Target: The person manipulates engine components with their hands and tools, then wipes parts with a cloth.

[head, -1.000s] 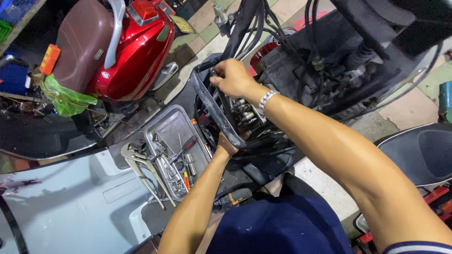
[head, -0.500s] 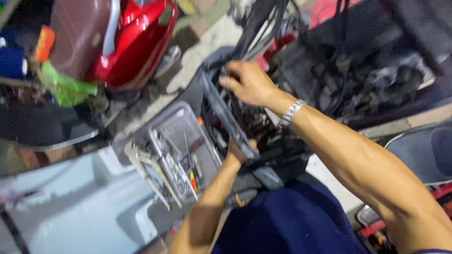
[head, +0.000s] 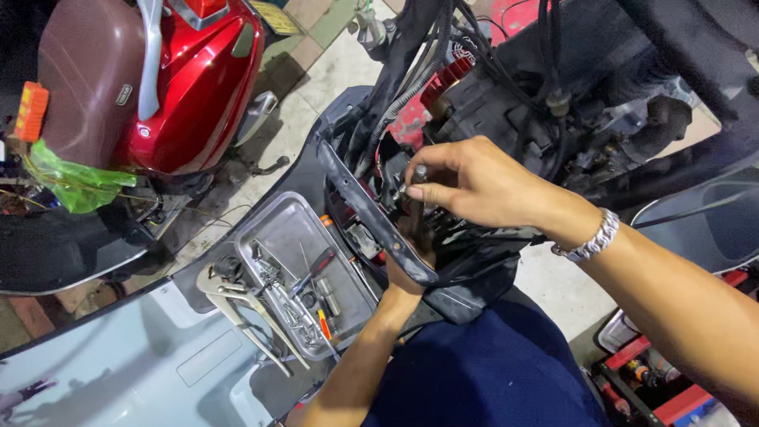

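Tiled workshop floor, stripped scooter: right hand [head: 474,186] has shifted inward, now pinching a small bolt [head: 417,172]; left hand [head: 411,273] keeps gripping the black panel [head: 371,217] from below

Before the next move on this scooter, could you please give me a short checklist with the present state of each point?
1. Right hand has a firm pinch on the small dark tool: ok, thumb and fingers close around its top.
2. Left hand steadies the black panel: ok, it grips the panel's lower edge, though partly hidden.
3. Tool seated on its fastener: cannot tell, the tip is hidden among the parts.
4. Cables clear of the hands: ok, they hang above and to the side.
5. Metal tray of tools within reach: ok, it rests beside the left forearm.
6. Pliers secure: not ok, they overhang the tray's edge.
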